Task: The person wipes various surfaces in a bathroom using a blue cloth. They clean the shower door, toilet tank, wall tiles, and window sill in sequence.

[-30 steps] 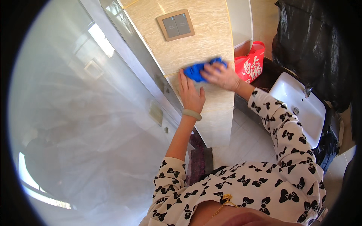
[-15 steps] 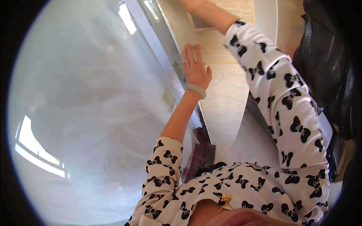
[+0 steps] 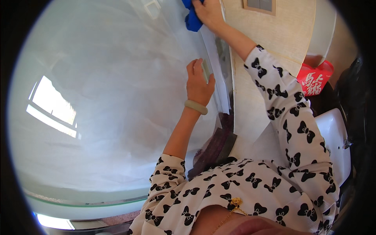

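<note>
A large, glossy glass panel (image 3: 105, 109) fills the left side of the head view. My left hand (image 3: 199, 86), with a pale bangle at the wrist, is at the panel near its right edge. Its fingers and thumb close round a small pale rectangular handle (image 3: 206, 71) on the glass. Farther up, my right hand (image 3: 210, 14) grips a bunched blue cloth (image 3: 192, 20) against the top of the panel, beside its pale edge strip (image 3: 214, 58). The top of the right hand is cut off by the picture's edge.
Right of the panel stands a beige tiled wall (image 3: 270, 35) with a grey switch plate (image 3: 260, 4). A white basin (image 3: 333, 137), a red bag (image 3: 314, 78) and dark plastic sheeting (image 3: 354, 102) are at the right. Purple fabric (image 3: 207, 152) lies by the panel's lower edge.
My left hand has left the tiled wall and taken hold of the handle. My right hand has moved to the glass, where the blue cloth now shows. The view has shifted.
</note>
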Demonstrator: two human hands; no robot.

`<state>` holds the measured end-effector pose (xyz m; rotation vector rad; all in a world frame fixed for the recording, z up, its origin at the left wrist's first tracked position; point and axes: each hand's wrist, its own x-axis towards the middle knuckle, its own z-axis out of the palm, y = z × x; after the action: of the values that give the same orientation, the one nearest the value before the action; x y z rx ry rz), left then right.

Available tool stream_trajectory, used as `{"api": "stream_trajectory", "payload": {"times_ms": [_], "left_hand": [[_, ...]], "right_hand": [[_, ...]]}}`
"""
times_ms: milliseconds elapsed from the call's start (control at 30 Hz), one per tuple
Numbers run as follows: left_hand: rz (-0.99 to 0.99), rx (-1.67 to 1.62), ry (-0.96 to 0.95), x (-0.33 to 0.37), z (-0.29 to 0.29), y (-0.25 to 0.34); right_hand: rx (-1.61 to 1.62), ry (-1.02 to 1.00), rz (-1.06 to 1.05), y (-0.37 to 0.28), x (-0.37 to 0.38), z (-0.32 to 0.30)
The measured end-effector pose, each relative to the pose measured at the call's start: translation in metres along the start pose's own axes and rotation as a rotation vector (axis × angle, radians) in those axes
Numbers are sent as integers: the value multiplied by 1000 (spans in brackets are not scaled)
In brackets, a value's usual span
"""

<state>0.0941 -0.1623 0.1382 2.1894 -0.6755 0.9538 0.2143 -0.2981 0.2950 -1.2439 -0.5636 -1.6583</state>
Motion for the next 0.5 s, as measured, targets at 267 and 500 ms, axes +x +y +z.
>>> {"api": "stream_trajectory", "payload": {"times_ms": [267,500], "left_hand": [[-141,54,-68,-51,-31,-25],[-71,64,13,-76,-57,-45]], "right_hand": [[224,-436,77,-48,-194,-51],[0,-274,-46,-15,-106,-16]]}}
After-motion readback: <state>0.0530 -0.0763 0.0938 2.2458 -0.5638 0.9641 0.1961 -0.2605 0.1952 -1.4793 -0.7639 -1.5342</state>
